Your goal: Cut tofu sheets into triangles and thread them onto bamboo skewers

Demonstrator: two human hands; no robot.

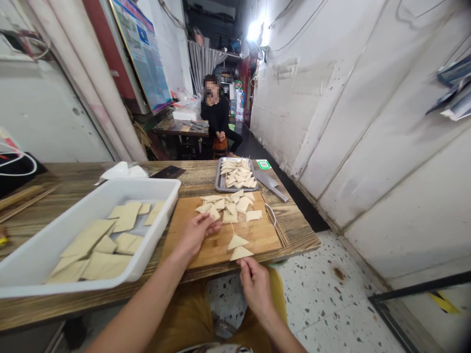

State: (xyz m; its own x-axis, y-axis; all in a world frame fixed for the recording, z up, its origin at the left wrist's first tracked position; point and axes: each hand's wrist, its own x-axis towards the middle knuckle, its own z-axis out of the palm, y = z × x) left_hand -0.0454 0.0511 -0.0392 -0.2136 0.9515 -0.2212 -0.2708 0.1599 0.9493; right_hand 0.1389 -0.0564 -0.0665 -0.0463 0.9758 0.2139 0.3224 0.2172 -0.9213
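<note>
My right hand [253, 282] pinches the lower end of a thin wooden skewer [232, 228]. Two folded, triangular pieces of pale tofu sheet [241, 253] are threaded on it, one above the other. My left hand [198, 233] is closed at the near left of a loose pile of cut tofu pieces [230, 214], its fingertips on one tofu piece [214, 212]. The pile lies on a wooden cutting board [180, 220], and the skewer's tip points towards it.
A white plastic tub [174, 189] with larger tofu sheets [88, 238] stands at the left. Behind the board are a metal tray [218, 184] of skewered tofu and a cleaver [270, 184]. Bare skewers [281, 230] lie along the board's right edge. A person [219, 113] sits farther back.
</note>
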